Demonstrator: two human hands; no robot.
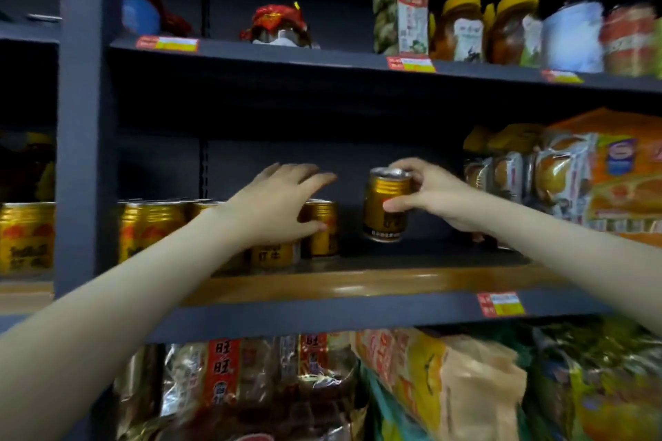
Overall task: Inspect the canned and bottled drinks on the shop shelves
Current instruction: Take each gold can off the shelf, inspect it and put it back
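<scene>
Two bare hands reach to the middle shelf, a dark grey board with a wood-coloured strip behind its front edge. The right hand holds a small gold metal drink can lifted clear of the board and slightly tilted, about midway along the shelf. Its fingers curl over the silver top rim and the thumb presses the can's side. The left hand hovers over the row of matching gold cans standing toward the shelf's left end. Its fingers are stretched out and slightly spread above the rightmost can, with the thumb lying against that can's front, not closed round it. Clear-wrapped cake packs fill the right end. A red and yellow price tag sits on the front edge. Amber squeeze bottles with yellow caps stand on the shelf above, and foil snack bags lie on the one below.
</scene>
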